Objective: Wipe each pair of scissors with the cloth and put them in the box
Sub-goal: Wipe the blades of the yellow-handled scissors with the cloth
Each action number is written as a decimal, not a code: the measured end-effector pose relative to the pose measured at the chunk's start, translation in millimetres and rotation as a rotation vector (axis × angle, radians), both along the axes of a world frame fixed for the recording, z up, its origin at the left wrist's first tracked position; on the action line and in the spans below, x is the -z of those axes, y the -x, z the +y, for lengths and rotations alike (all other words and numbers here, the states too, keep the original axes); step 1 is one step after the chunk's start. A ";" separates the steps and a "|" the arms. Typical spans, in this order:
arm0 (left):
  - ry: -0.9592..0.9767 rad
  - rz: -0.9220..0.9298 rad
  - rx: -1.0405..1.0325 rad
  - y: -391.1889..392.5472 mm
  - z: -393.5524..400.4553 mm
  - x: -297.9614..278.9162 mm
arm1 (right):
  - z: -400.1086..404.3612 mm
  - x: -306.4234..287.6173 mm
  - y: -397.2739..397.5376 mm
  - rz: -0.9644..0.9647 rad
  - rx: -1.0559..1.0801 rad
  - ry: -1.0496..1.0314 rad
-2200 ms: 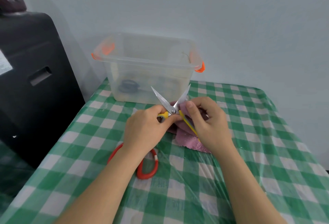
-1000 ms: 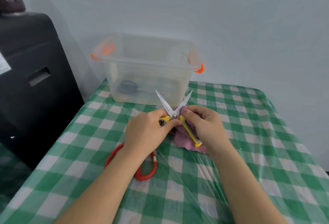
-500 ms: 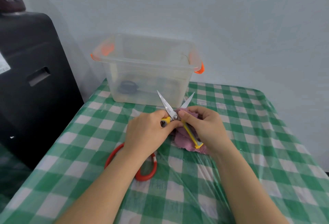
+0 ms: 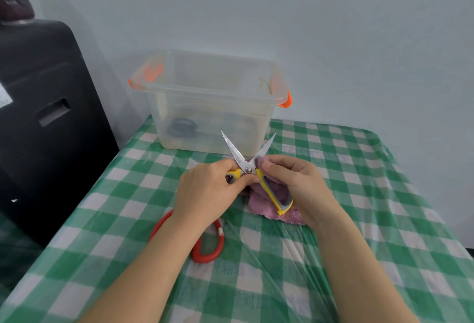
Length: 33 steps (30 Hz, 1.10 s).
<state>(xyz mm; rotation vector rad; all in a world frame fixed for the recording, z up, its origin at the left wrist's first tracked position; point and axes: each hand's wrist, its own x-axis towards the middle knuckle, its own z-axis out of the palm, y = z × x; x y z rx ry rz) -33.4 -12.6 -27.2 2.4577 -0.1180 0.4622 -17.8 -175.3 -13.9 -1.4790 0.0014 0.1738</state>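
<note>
My left hand [image 4: 207,192] grips one yellow-and-grey handle of the yellow scissors [image 4: 247,166], whose silver blades stand spread apart, tips pointing at the box. My right hand [image 4: 295,184] pinches the purple cloth [image 4: 259,201] against the base of the right blade; the other handle lies across the cloth under that hand. The red-handled scissors [image 4: 209,248] lie on the table beneath my left forearm, partly hidden. The clear plastic box [image 4: 205,107] with orange latches stands at the back, with dark scissor handles showing through its wall.
A green-and-white checked tablecloth [image 4: 359,220] under clear plastic covers the table. A black cabinet [image 4: 38,117] stands close on the left. The pale wall [image 4: 333,40] runs right behind the box. The table's right edge drops away near the right border.
The scissors' blades have tilted slightly and shifted a little right and down. My right hand's fingers with the cloth have moved along the right blade near the pivot. My left hand stays put.
</note>
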 end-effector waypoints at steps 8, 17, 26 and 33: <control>-0.077 0.000 -0.006 1.6 -2.7 0.5 | 8.0 -1.2 3.1 0.036 0.042 -0.143; -0.029 0.012 0.000 1.0 -1.8 -0.8 | 3.5 2.2 -2.5 0.128 0.103 -0.152; 0.041 0.028 0.006 -0.7 -0.8 1.1 | -1.1 -4.0 5.5 -0.060 0.004 -0.135; -0.070 0.036 -0.015 2.1 -7.3 -1.5 | 9.7 6.5 1.9 -0.055 0.118 -0.158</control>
